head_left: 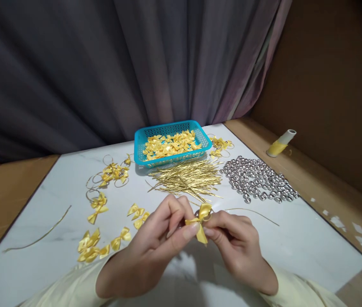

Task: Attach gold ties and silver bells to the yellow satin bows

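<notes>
Between my two hands a yellow ribbon bow is pinched at its middle, with a silver bell partly showing behind it. My left hand grips the bow's left side between thumb and fingers. On the other side, my right hand pinches the bow near its knot, and a thin gold wire runs out to the right behind that hand. Just beyond my fingers lies a pile of gold wire ties. Loose yellow bows lie left of my left hand.
A blue basket of yellow bows stands at the back. Silver bells spread at the right. Wired bows lie at the left, more beside the basket. A single wire lies far left, a taped tube far right.
</notes>
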Motion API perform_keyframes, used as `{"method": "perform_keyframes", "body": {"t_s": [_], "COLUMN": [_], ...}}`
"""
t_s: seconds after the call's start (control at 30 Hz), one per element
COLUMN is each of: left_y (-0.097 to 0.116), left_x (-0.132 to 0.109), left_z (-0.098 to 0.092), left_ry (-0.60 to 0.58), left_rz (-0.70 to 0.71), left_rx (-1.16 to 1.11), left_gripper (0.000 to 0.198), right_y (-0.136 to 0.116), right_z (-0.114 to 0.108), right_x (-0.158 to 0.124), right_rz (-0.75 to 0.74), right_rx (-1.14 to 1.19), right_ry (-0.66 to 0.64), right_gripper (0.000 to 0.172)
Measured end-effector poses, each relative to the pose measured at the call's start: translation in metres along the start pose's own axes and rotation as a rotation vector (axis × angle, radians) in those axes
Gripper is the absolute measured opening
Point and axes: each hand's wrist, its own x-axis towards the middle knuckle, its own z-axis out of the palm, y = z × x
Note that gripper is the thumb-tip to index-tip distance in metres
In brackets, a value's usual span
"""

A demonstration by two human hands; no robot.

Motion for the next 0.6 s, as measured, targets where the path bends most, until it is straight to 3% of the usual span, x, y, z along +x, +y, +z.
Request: {"method": "perform_keyframes", "body": {"t_s": [0.6], "left_y": [0.0099], "left_x": [0.0046], "left_z": [0.0004], "left_ry": [-0.003], "left_rz": [-0.041], "left_rx": [-0.043], "left_gripper": [0.025], "right_y": [-0.0038], "right_z": [0.0013], "right_x": [0.0015], "right_rz": [-0.019], "right_rx": [-0.052], "right_ry": [0.021], "right_gripper": [0.015]}}
